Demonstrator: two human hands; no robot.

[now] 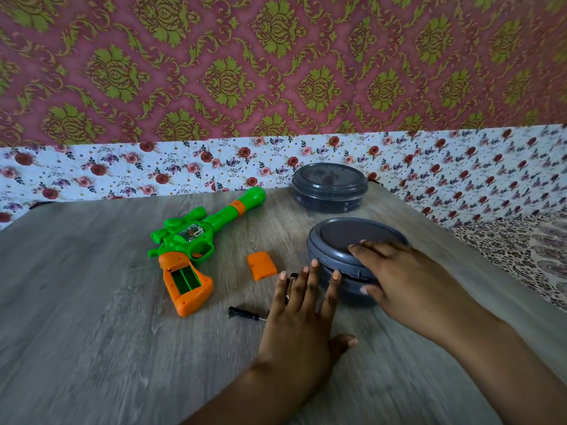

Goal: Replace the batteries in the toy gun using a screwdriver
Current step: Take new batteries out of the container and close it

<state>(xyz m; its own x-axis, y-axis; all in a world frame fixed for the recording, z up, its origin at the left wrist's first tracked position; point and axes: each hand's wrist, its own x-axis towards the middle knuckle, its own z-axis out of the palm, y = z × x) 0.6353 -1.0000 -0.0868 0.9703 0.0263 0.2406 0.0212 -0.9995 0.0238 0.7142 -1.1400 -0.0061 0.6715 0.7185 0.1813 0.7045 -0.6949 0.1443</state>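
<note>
The toy gun (196, 240) lay on its side on the wooden surface (92, 302), left of centre, its green barrel pointing away toward the far wall and its orange grip nearest the person. The battery compartment (185, 279) in the grip stood open and looked empty, only the green inner walls showing. Its orange cover (261, 265) lay loose on the surface just to the right of the grip, apart from the gun. So the unscrewing and the removal of the cover appeared done, and the old cells appeared to be out; I judged the task to be roughly at its midpoint.

The screwdriver (244, 314) lay on the surface below the cover, its black handle showing and its tip running under the left hand (302, 320). That hand rested flat, its fingers (310, 280) straight and spread, over a slim dark and gold object (290, 283) that may have been a battery, though too little of it showed to be sure. The right hand (399, 277) lay on the lid of the nearer grey round container (334, 262), fingers fairly straight across the top and the thumb against its side rim; whether it was gripping or merely pressing I could not tell. A second grey container (329, 187) sat closed farther back, near the floral cloth (153, 170).

Still to come, by my reading: fetching fresh cells, seating them in the grip, refitting the cover and driving the screw home.
</note>
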